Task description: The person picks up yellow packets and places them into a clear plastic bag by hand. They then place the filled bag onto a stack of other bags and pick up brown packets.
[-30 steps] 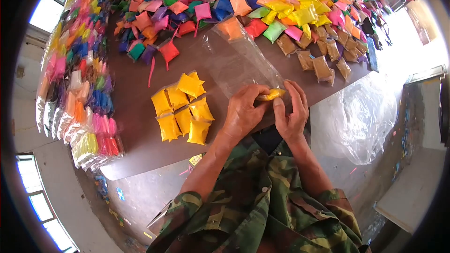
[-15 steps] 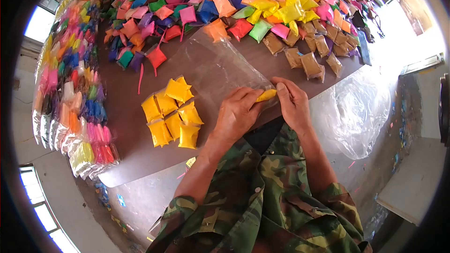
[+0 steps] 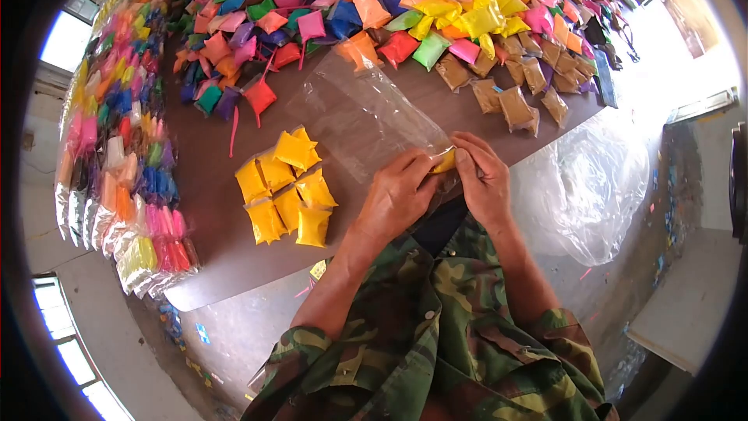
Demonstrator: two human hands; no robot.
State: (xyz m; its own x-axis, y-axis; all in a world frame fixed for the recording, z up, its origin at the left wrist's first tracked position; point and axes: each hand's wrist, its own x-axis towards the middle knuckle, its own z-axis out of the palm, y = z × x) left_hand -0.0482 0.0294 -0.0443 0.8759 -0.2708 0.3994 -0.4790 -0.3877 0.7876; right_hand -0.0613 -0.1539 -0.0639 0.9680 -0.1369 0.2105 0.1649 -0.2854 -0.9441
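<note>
Near the table's front edge, my left hand (image 3: 399, 191) and my right hand (image 3: 485, 179) pinch a small yellow packet (image 3: 443, 162) between them at the near end of a long clear plastic bag (image 3: 366, 109). The fingers of both hands are closed, and they partly hide the packet. The bag lies flat and stretches away towards an orange packet (image 3: 360, 50). To the left of my left hand, several yellow-orange packets (image 3: 287, 206) lie grouped on the brown table (image 3: 210, 226).
A large heap of colourful packets (image 3: 312, 25) covers the back, with brown packets (image 3: 516, 109) at its right. Rows of bagged colourful packets (image 3: 117, 156) line the left side. A big crumpled clear bag (image 3: 596, 187) lies beyond the table's right edge.
The yellow packet now shows less between my fingers. My right hand has shifted slightly left, my left hand slightly right, and the near part of the clear bag has shifted a little.
</note>
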